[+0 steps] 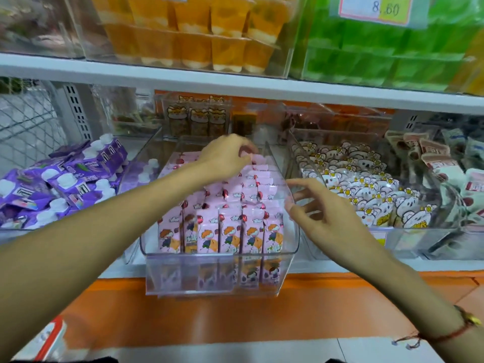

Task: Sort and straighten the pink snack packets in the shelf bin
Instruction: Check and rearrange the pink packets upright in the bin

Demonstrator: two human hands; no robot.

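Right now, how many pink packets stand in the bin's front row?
5 pink packets stand side by side behind the clear bin front wall, left to right. More rows sit behind; some are hidden under the left hand.

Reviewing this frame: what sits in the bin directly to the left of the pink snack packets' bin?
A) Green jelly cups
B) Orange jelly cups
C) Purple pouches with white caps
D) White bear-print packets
C: the purple pouches with white caps lie piled left of the clear bin that holds the pink snack packets.
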